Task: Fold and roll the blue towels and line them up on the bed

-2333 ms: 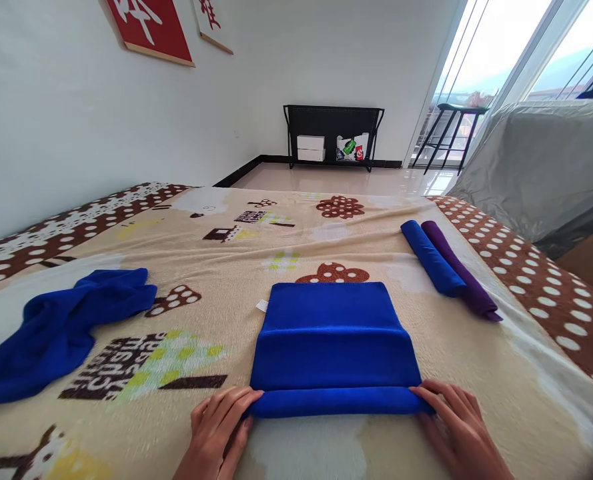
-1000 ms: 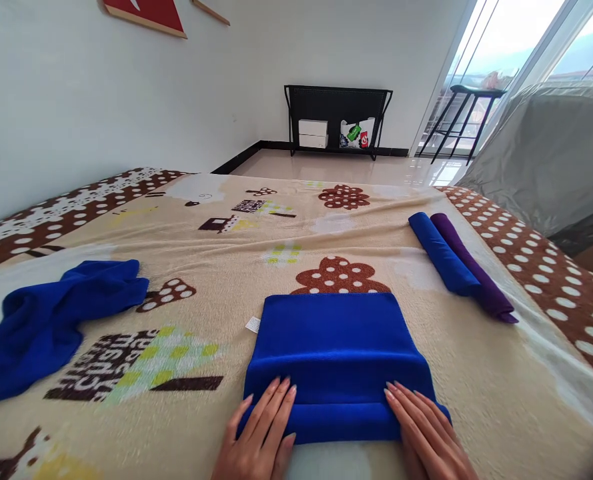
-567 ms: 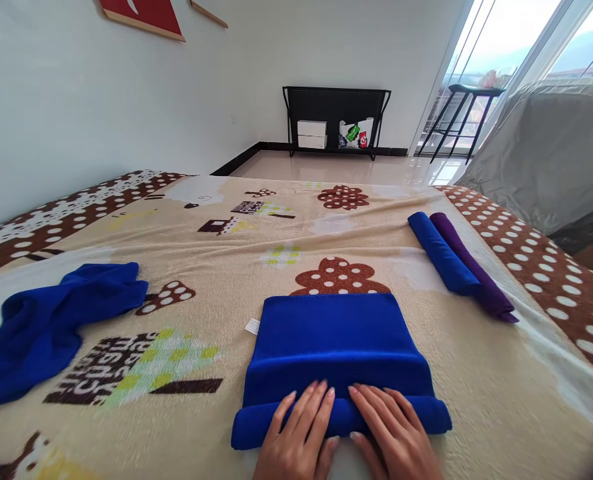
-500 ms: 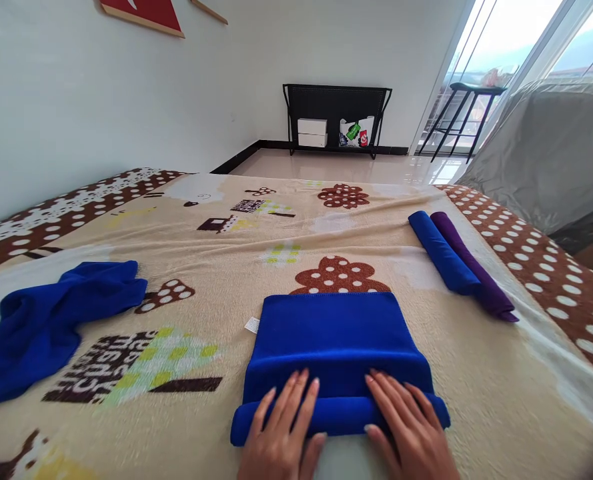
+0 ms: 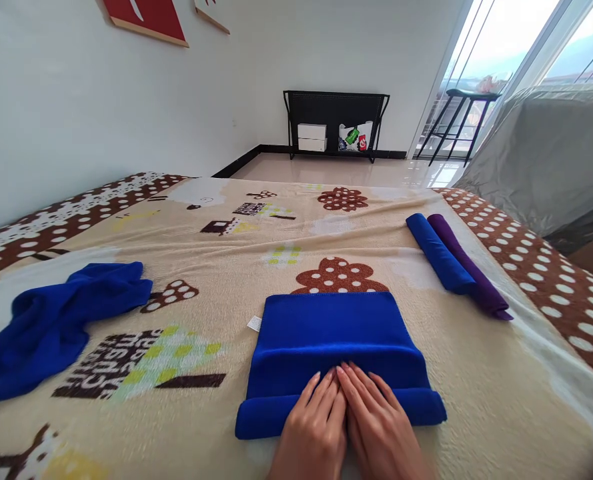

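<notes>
A blue towel [image 5: 333,320] lies in front of me, its near edge turned into a roll and its far part flat. A small white tag sticks out at its left side. My left hand [image 5: 316,420] rests on the middle of the roll, fingers stretched forward over it. Right beside it, touching, my right hand [image 5: 373,417] lies on the same roll with its fingers extended. Both palms face down, and part of the roll is hidden beneath them.
A crumpled blue towel [image 5: 61,320] lies at the left. To the right, a rolled blue towel [image 5: 439,253] sits against a rolled purple towel [image 5: 469,267]. All rest on a patterned blanket [image 5: 216,267]. Beyond stand a black rack [image 5: 333,107] and a stool [image 5: 469,97].
Both hands have slid inward along the roll, from apart to side by side at its middle. The view has shifted slightly; the other towels lie as before.
</notes>
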Available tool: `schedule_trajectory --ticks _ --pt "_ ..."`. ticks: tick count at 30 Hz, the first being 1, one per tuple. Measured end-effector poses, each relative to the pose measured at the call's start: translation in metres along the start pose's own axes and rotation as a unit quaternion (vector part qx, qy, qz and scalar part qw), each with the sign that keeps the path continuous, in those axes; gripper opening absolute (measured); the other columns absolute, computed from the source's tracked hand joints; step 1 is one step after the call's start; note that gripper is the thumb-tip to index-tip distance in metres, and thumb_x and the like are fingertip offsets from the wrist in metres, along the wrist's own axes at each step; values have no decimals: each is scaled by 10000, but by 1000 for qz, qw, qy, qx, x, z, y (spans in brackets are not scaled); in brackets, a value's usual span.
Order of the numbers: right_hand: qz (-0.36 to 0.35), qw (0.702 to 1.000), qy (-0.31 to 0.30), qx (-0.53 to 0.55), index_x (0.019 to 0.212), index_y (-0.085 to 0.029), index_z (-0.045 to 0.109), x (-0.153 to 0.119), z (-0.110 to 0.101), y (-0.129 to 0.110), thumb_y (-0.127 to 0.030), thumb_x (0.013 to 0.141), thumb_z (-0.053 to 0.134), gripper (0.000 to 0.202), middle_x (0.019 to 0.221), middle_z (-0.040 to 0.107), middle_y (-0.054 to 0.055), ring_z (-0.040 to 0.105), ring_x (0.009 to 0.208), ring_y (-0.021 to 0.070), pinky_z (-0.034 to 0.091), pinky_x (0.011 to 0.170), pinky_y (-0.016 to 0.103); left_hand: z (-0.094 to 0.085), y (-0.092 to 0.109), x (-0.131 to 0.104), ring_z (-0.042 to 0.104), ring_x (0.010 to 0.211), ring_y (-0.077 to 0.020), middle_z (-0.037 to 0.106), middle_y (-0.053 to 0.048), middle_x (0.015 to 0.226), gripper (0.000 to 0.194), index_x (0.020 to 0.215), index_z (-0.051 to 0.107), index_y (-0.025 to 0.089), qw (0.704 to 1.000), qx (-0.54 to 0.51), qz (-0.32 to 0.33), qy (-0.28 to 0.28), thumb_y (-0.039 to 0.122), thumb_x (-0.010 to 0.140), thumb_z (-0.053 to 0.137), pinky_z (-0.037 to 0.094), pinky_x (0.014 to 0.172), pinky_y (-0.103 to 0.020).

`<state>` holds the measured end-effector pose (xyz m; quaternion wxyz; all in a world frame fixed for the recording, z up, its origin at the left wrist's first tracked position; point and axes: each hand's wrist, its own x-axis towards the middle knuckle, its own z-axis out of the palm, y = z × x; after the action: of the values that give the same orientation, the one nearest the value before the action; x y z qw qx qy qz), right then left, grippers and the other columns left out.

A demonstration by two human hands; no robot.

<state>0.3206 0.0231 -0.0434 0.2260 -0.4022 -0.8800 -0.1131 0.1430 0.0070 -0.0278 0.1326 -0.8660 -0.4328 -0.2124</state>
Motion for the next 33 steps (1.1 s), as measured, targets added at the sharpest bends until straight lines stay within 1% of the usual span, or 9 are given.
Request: schedule_trajectory --ticks 3,7,14,18,21,25,27,30,33 --pt "37 999 -24 -13 1420 -120 488 3 3 5 -264 973 431 473 1434 549 52 549 1297 191 388 1060 355 7 -1 5 592 1254 -194 630 -60 1370 436 1335 589 136 999 9 -35 -24 266 940 459 478 1033 -340" --pt "86 994 -35 -59 1464 -129 434 -18 0 33 -460 994 448 575 1483 497 53 523 1323 232 407 1038 411 3 -25 -21 534 1320 -215 558 -67 1450 543 1448 479 166 992 60 -100 -39 383 951 512 456 1050 -361" --pt "104 991 -46 -69 1513 -143 359 -57 -5 68 -456 1010 406 594 1524 450 57 446 1387 230 323 1108 411 -8 -64 -78 530 1321 -184 560 -37 1452 572 1537 321 219 977 85 -195 -21 314 986 439 265 1186 -375" --pt "121 991 0 -58 1481 -158 408 -64 -3 69 -469 999 433 574 1466 522 82 503 1331 257 326 1091 438 -9 -70 -89 534 1318 -167 574 -36 1437 565 1536 325 222 980 87 -181 -8 249 982 428 125 1229 -356" --pt "133 990 18 -45 1457 -186 440 -72 -4 71 -466 994 451 541 1415 573 77 546 1275 260 333 1077 441 -13 -72 -90 563 1288 -189 602 -52 1405 548 1510 378 212 981 95 -170 4 226 967 453 105 1227 -376" --pt "157 987 -16 25 1382 -262 512 -75 -12 89 -437 999 454 426 1371 608 28 563 1244 237 362 1046 408 -26 -80 -81 572 1274 -194 637 -40 1363 497 1451 456 230 989 72 -127 7 207 955 480 203 1179 -365" --pt "186 977 -42 91 1236 -298 604 -63 -14 105 -434 998 454 312 1259 668 10 601 1169 228 398 1003 394 -32 -91 -66 575 1264 -186 647 -21 1347 438 1389 512 261 992 35 -118 3 214 954 499 288 1123 -349" --pt "240 950 -82 181 934 -271 643 -23 -3 137 -489 989 437 305 930 709 15 656 879 208 468 802 355 -30 -120 -27 608 1185 -202 682 -23 1256 315 1267 591 272 986 -48 -159 -28 281 962 509 403 1020 -357" --pt "261 942 -86 193 896 -245 600 25 24 171 -531 948 483 314 680 619 -7 591 651 196 419 625 329 -9 -159 19 611 1113 -272 678 -83 1180 307 1208 620 224 961 -126 -227 -99 343 940 530 437 983 -447"
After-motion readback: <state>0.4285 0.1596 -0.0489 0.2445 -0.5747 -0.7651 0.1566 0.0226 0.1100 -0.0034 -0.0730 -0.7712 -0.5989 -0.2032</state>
